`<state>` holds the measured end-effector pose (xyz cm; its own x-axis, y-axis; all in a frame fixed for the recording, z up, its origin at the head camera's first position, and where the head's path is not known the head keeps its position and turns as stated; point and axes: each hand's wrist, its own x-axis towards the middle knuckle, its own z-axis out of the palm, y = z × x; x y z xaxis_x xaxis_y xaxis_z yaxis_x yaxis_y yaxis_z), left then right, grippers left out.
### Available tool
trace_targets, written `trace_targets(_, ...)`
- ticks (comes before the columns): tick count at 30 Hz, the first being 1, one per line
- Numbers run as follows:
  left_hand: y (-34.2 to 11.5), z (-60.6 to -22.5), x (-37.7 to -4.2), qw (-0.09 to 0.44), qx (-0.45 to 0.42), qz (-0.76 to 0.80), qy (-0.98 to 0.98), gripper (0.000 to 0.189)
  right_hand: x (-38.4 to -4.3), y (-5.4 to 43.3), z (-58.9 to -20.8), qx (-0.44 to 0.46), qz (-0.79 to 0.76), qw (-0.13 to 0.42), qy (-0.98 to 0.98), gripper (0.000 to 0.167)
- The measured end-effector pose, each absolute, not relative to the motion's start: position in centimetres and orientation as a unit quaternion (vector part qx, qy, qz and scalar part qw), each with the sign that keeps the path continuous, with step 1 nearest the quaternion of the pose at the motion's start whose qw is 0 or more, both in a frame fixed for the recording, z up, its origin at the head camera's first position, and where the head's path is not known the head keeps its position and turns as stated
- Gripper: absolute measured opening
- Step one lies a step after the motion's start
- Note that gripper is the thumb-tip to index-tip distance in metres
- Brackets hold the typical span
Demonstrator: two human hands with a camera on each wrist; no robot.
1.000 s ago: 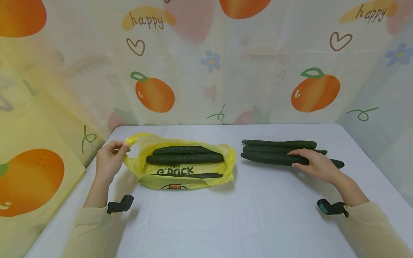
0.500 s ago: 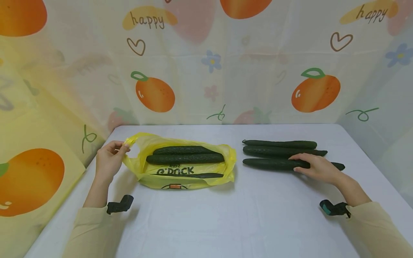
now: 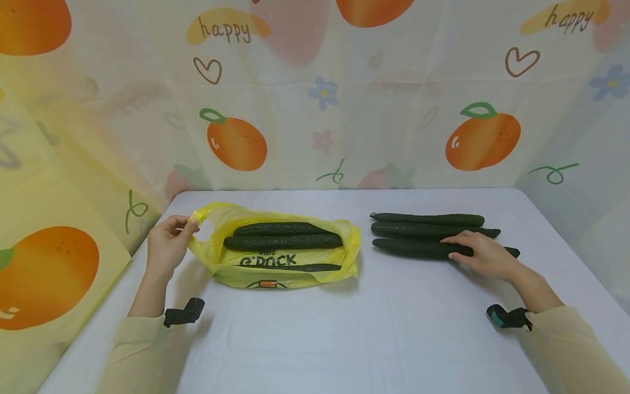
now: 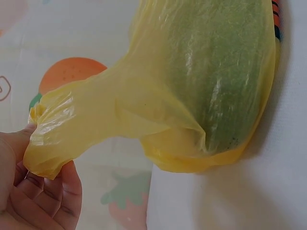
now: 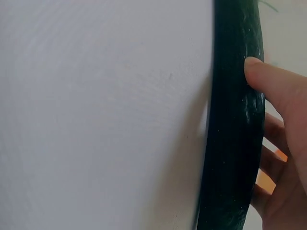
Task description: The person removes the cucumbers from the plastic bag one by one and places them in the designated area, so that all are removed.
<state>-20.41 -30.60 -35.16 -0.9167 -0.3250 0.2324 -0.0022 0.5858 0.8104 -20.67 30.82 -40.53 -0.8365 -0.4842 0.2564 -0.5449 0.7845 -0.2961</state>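
Well, our left hand [image 3: 166, 245] pinches the yellow bag [image 3: 301, 279], which has cucumbers inside [image 3: 283, 242]. Our right hand [image 3: 486, 256] grips the front cucumber [image 3: 412, 249], just beside two other cucumbers [image 3: 418, 230] on the white table [image 3: 339, 334].

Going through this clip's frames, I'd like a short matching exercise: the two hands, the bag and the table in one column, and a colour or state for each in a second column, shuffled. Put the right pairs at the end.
1. Bag
2. Left hand
3. Right hand
4. Table

A. Grips a cucumber
B. White
C. Pinches the bag
D. Yellow

Pairs: 1-D, 2-C, 3-A, 4-B
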Motion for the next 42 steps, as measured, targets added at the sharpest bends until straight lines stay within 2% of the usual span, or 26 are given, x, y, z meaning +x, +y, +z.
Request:
trace_targets(5,-30.59,-35.23,-20.37,0.181,0.095,-0.441,-0.874,0.025,-20.67,30.76,-40.49,0.248,0.186,0.094,-0.946,0.028)
trace_targets(11,-30.62,-35.20,-20.30,0.176,0.096,-0.439,-0.876,0.026,-20.69,30.79,-40.76,0.250,0.173,0.115,-0.946,0.027)
trace_targets(20,-30.57,-35.17,-20.25,0.173,0.101,-0.437,-0.877,0.027,-20.84,30.93,-41.28,0.251,0.168,0.135,-0.944,0.036)
trace_targets(42,-30.61,-35.05,-20.27,0.188,0.101,-0.444,-0.870,0.026,-20.87,30.70,-40.43,0.263,0.121,0.176,-0.941,0.034)
